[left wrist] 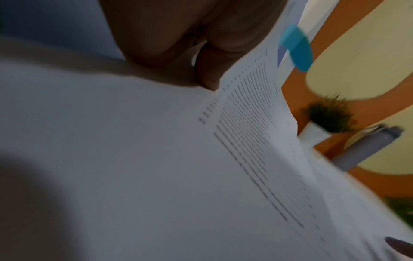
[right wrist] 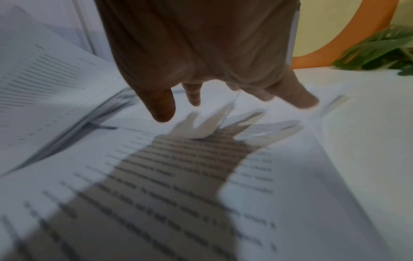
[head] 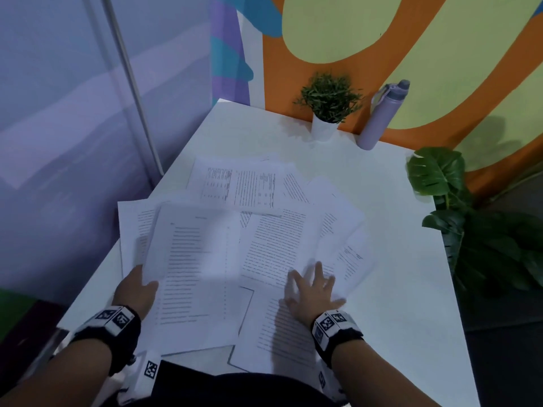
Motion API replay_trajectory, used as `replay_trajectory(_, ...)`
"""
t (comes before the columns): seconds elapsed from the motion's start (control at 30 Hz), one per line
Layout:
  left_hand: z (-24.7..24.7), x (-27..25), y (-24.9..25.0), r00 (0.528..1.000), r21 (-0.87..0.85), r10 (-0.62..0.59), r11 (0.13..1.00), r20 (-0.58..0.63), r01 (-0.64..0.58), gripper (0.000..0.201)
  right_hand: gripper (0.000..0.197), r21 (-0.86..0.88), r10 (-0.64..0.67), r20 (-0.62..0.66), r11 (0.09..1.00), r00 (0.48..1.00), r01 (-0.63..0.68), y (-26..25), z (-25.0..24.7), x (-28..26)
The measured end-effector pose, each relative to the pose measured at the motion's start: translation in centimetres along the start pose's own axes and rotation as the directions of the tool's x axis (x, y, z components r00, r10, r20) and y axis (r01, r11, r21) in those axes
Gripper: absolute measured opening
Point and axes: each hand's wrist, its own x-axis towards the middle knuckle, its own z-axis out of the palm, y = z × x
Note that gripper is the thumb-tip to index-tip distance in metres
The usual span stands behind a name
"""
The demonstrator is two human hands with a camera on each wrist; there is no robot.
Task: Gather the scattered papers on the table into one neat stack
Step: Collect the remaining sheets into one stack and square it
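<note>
Several printed white papers lie scattered and overlapping on the white table. My left hand grips the left edge of a lifted sheet near the table's left side. In the left wrist view the thumb pinches that sheet. My right hand, fingers spread and straight, hovers just over the papers at the right. In the right wrist view the fingers cast a shadow on a text page below. More sheets lie further back.
A small potted plant and a lilac water bottle stand at the table's far edge against the orange and green wall. A large leafy plant stands beside the right edge. A metal pole rises at the left.
</note>
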Motion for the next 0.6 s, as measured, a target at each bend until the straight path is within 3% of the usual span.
replay_trajectory(0.07, -0.5, -0.4, 1.7, 0.998, -0.064, 0.050, 0.997, -0.045, -0.053, 0.042, 0.063, 0.068, -0.096, -0.075, 0.993, 0.993, 0.101, -1.0, -1.0, -0.5)
replay_trajectory(0.1, -0.5, -0.8, 2.9, 0.995, -0.089, 0.085, 0.992, -0.052, -0.089, 0.041, 0.065, 0.190, -0.149, -0.082, 0.968, 0.985, 0.163, -1.6, -1.7, -0.8)
replay_trajectory(0.13, -0.2, -1.1, 4.0, 0.992, -0.107, 0.118, 0.987, -0.046, -0.123, 0.041, 0.066, 0.365, -0.193, -0.073, 0.908, 0.978, 0.206, -1.9, -2.3, -1.0)
replay_trajectory(0.2, 0.9, -1.9, 6.5, 0.985, -0.133, 0.175, 0.976, -0.001, -0.174, 0.040, 0.065, 0.702, -0.239, -0.054, 0.682, 0.970, 0.207, -2.3, -3.8, -1.7)
replay_trajectory(0.23, 1.7, -2.4, 7.7, 0.979, -0.138, 0.199, 0.971, 0.034, -0.193, 0.039, 0.064, 0.792, -0.229, -0.057, 0.582, 0.972, 0.184, -2.3, -4.4, -1.8)
replay_trajectory(0.33, 5.1, -3.8, 10.6, 0.951, -0.143, 0.276, 0.956, 0.138, -0.257, 0.037, 0.061, 0.890, -0.079, -0.099, 0.438, 0.992, 0.124, -1.0, -5.2, -1.8)
replay_trajectory(0.43, 8.1, -5.5, 12.9, 0.914, -0.154, 0.343, 0.936, 0.215, -0.315, 0.031, 0.032, 0.942, 0.144, -0.169, 0.315, 0.975, 0.116, 2.1, -4.7, -1.5)
replay_trajectory(0.5, 9.8, -6.5, 14.0, 0.866, -0.206, 0.400, 0.914, 0.302, -0.350, 0.032, 0.024, 0.942, 0.268, -0.237, 0.299, 0.934, 0.153, 4.6, -4.6, -1.7)
replay_trajectory(0.6, 12.3, -7.2, 14.5, 0.776, -0.261, 0.427, 0.903, 0.464, -0.341, 0.040, 0.024, 0.922, 0.420, -0.273, 0.371, 0.866, 0.110, 8.8, -4.8, -2.2)
